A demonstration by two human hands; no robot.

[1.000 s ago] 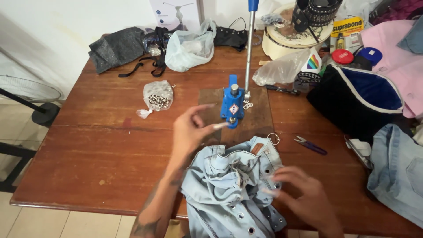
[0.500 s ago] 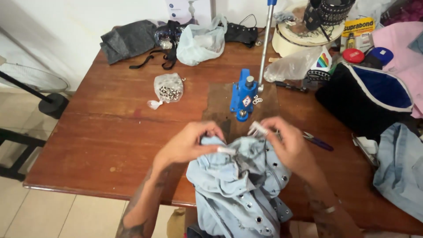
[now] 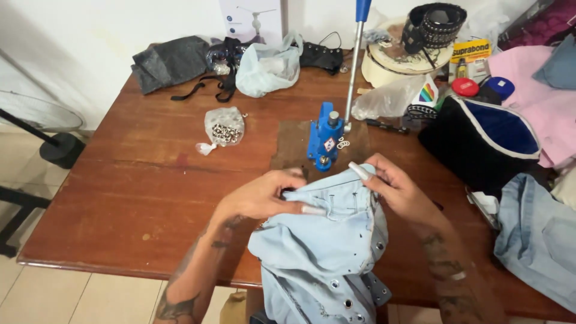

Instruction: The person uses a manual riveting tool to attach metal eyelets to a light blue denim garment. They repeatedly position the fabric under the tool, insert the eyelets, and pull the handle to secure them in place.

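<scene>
A light blue denim garment (image 3: 327,252) with metal eyelets lies over the near edge of the wooden table (image 3: 150,186). My left hand (image 3: 264,195) grips its upper left fold, fingers pressed on the cloth. At the upper right edge, my right hand (image 3: 396,189) pinches the denim. Just beyond both hands stands a blue hand press (image 3: 324,138) with a long metal lever (image 3: 354,60) on a brown mat.
A small clear bag of metal eyelets (image 3: 223,129) lies left of the press. At the back are dark cloth (image 3: 171,60), a pale plastic bag (image 3: 267,66) and a round box (image 3: 399,57). On the right lie a black and blue bag (image 3: 486,141) and more denim (image 3: 537,234).
Both hands have drawn together on the denim and pulled its top edge up toward the press. A second ago the left hand reached at the press and the right hand lay lower.
</scene>
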